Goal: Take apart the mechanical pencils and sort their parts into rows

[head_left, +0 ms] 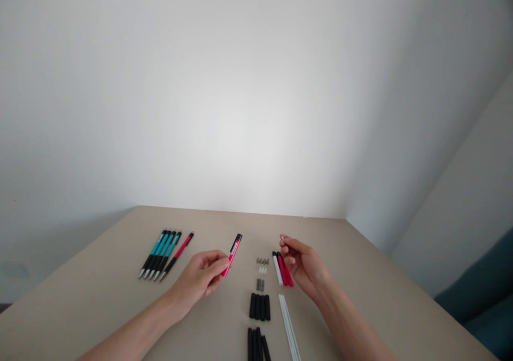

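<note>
My left hand [206,273] is closed around the lower part of a red pen barrel [234,251], which has a black clip end pointing up and away. It is held tilted above the table. To the right, my right hand [302,262] pinches a small pale piece [282,238] between thumb and fingertips; its exact kind is too small to tell. Under and beside that hand lie more barrels, a white one [277,269] and red ones [285,270]. Between the hands sit small metal pen tips [262,261], tiny white pieces [262,270] and grey springs [260,284].
Several turquoise-and-black pens [160,254] and a red-and-black pen [176,256] lie at the left of the beige table [100,291]. Nearer are short black grips [259,307], black tubes [256,345] and thin white refills [289,329]. A wall [240,109] stands behind.
</note>
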The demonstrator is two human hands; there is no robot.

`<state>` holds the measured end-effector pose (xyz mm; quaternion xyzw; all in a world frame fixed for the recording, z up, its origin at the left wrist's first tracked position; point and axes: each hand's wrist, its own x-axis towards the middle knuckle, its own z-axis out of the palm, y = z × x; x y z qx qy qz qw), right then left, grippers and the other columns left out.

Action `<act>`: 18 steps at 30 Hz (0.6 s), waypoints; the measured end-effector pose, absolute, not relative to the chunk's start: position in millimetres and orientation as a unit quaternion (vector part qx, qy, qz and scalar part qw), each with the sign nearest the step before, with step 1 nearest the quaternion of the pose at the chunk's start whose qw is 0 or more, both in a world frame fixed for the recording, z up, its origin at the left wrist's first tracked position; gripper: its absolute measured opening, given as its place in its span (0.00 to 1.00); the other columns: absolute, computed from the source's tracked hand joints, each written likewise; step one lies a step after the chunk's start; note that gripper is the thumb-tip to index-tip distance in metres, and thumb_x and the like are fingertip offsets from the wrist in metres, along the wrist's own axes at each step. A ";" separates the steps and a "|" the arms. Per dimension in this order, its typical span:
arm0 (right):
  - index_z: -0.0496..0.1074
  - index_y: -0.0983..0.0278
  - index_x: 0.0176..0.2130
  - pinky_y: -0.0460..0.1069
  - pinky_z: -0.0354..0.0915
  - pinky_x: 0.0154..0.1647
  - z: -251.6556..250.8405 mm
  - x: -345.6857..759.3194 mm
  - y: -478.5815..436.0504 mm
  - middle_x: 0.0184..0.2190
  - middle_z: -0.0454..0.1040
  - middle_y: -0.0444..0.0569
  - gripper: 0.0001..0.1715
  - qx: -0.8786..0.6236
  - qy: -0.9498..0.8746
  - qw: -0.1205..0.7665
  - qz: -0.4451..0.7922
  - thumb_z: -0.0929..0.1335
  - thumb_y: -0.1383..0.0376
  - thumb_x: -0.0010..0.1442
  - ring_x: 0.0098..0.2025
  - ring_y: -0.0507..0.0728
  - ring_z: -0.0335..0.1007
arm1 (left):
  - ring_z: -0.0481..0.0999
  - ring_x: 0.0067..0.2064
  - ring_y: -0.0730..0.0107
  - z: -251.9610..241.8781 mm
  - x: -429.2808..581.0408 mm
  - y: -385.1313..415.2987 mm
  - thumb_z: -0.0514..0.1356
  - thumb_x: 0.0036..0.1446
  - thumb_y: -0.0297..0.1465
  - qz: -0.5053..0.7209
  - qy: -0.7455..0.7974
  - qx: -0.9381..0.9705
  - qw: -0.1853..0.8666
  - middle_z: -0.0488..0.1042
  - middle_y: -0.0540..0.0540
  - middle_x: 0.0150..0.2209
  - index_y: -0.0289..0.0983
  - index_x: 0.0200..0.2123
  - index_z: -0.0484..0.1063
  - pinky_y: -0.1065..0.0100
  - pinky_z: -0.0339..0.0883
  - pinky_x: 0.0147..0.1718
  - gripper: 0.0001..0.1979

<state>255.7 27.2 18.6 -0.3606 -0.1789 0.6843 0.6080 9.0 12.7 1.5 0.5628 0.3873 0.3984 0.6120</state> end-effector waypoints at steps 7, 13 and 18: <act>0.74 0.69 0.33 0.38 0.53 0.12 9.7 249.9 23.7 0.19 0.68 0.41 0.12 -0.406 -0.242 0.608 0.638 0.72 0.74 0.44 0.18 0.45 0.60 | 0.48 0.16 0.82 3.3 9.6 10.1 0.59 0.55 0.42 0.389 0.369 0.572 0.621 0.55 0.58 0.16 0.34 0.22 0.63 0.73 0.37 0.17 0.18; 0.74 0.70 0.32 0.40 0.47 0.11 0.5 247.2 24.9 0.20 0.70 0.42 0.13 -0.501 -0.405 0.572 0.507 0.71 0.64 0.45 0.13 0.43 0.52 | 0.48 0.16 0.83 2.5 8.4 11.0 0.59 0.55 0.42 0.385 0.365 0.573 0.624 0.55 0.58 0.16 0.35 0.22 0.63 0.74 0.38 0.17 0.18; 0.74 0.69 0.35 0.43 0.53 0.14 -8.9 249.9 28.2 0.25 0.75 0.48 0.17 -0.545 -0.509 0.529 0.404 0.69 0.58 0.49 0.15 0.46 0.56 | 0.49 0.16 0.82 2.4 9.0 11.0 0.59 0.54 0.42 0.383 0.367 0.579 0.619 0.56 0.58 0.15 0.35 0.22 0.64 0.74 0.39 0.17 0.17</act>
